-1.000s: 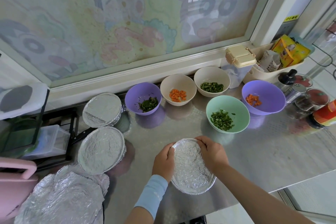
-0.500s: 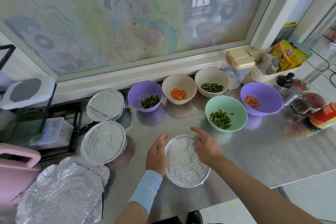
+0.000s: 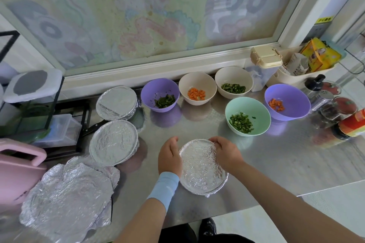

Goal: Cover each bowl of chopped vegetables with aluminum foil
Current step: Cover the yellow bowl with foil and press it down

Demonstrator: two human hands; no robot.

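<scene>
Head view: gripping the foil-covered bowl [image 3: 201, 169] by its rim with left hand [image 3: 169, 157] and right hand [image 3: 227, 154], both curled on it, near the green bowl [image 3: 257, 107], toward the person.

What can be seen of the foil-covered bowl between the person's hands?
The foil-covered bowl stands upright on the steel counter, near its front edge. Crinkled silver foil stretches flat across the top and folds down around the rim, hiding the contents. The left hand grips its left rim with curled fingers; the right hand grips the far right rim.
</scene>
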